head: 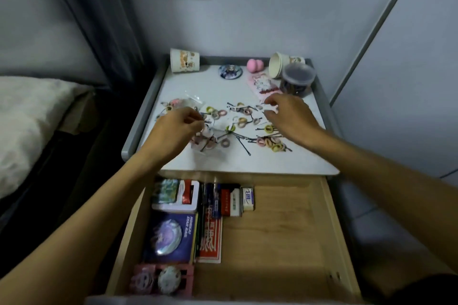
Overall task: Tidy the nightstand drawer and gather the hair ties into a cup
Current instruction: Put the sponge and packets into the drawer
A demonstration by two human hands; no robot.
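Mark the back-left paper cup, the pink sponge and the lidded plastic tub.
back-left paper cup [185, 60], head view, printed side wall.
pink sponge [255, 65], head view, rounded top.
lidded plastic tub [298, 73], head view, dark lid.

**Hair ties loose, cups tipped, drawer open**

Your hair ties [269, 142] are small fabric rings in pink, yellow, beige and mauve. They lie flat, strewn across the middle of the nightstand top [223, 86], with a bunch near its front right. One printed paper cup [184, 60] lies on its side at the back left corner, mouth facing left. A second cup [277, 65] lies tipped at the back right corner. Your wooden drawer [272, 230] stands pulled out under the front edge.
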